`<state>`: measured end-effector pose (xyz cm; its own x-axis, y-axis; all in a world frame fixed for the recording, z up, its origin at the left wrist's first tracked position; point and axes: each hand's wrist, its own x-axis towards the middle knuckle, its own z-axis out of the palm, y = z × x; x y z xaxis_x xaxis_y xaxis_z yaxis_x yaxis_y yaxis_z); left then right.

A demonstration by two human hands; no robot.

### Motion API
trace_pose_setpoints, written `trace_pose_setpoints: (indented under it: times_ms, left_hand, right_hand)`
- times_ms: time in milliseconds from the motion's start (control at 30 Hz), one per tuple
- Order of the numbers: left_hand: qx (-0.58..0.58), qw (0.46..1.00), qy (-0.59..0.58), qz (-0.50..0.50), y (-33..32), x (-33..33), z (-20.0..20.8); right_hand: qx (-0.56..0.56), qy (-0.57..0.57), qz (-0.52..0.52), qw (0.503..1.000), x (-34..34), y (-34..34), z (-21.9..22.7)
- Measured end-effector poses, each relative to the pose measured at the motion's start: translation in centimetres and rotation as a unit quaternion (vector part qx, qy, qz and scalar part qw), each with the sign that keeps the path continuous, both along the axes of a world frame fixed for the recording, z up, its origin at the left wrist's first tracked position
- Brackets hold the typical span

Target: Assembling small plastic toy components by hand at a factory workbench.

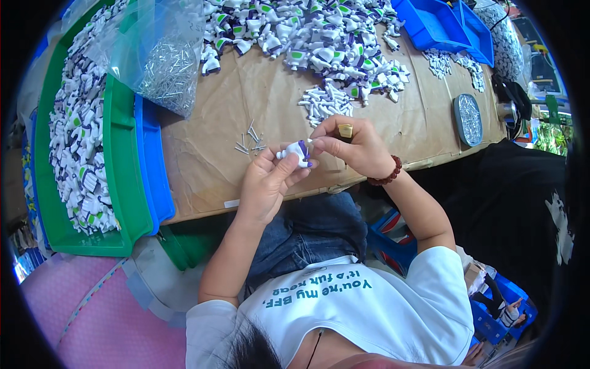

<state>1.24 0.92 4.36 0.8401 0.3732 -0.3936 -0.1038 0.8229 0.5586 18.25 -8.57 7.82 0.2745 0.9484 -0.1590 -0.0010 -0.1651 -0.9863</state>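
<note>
My left hand (270, 178) is closed around a white and purple plastic toy part (295, 154), held above the near edge of the table. Close against the part's right side, the thumb and index finger of my right hand (353, 147) pinch a small white piece, mostly hidden by the fingertips. A yellow wrap (345, 130) covers one finger of that hand. Several loose metal pins (249, 142) lie on the table just beyond my left hand. Past my right hand is a small heap of white pegs (326, 103).
A large pile of white, purple and green toy parts (319, 43) covers the far table. At left stand a green tray (126, 166) of similar parts, a blue tray (153, 166) and a clear bag of pins (166, 77). Blue bins (436, 27) and a pin dish (468, 120) sit right.
</note>
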Motion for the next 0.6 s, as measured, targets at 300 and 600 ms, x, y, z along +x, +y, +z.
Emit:
trace_pose_setpoints:
  times_ms: [300, 600]
  left_hand:
    - [-0.025, 1.000, -0.002, -0.017, -0.2, 0.0, -0.4]
    - [-0.171, 0.984, 0.001, -0.052, -0.4, -0.3, -1.6]
  right_hand:
    - [-0.007, -0.039, 0.020, 0.999, -0.1, -0.6, -0.1]
    - [0.134, -0.302, 0.069, 0.941, 0.4, -1.7, -1.0]
